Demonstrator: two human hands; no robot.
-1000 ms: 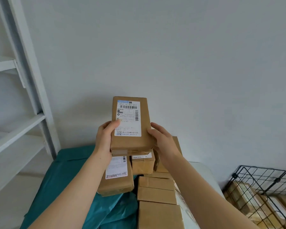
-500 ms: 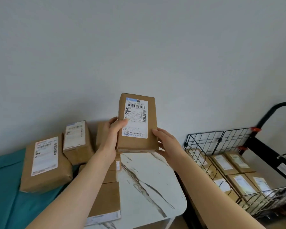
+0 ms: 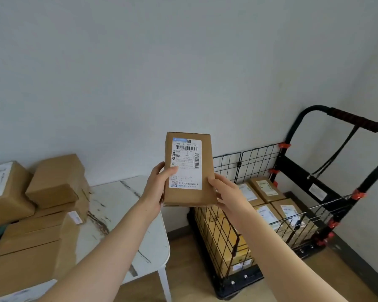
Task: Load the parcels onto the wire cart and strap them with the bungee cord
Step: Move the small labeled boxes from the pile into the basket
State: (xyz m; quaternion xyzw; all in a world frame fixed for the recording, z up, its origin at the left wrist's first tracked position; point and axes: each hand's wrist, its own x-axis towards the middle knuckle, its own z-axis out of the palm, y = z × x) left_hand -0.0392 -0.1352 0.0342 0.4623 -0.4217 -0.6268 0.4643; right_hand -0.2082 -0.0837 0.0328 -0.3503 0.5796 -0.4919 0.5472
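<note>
I hold a brown cardboard parcel [image 3: 205, 192] with a white shipping label upright in mid-air between both hands. My left hand [image 3: 156, 188] grips its left edge, thumb across the label. My right hand [image 3: 226, 194] grips its lower right side. The parcel is above the gap between the table and the black wire cart [image 3: 227, 243], which stands at the right against the wall. Several labelled parcels [image 3: 268, 200] lie inside the cart. A thin black cord [image 3: 332, 159] hangs from the cart's handle [image 3: 354, 118].
A white marble-patterned table [image 3: 122, 205] stands at the left with several cardboard boxes [image 3: 55, 182] stacked on it. The floor is wood. Grey walls meet in a corner behind the cart.
My view and both hands have swung right with the parcel, away from the stacked boxes toward the cart. The cart and its handle are now fully in view.
</note>
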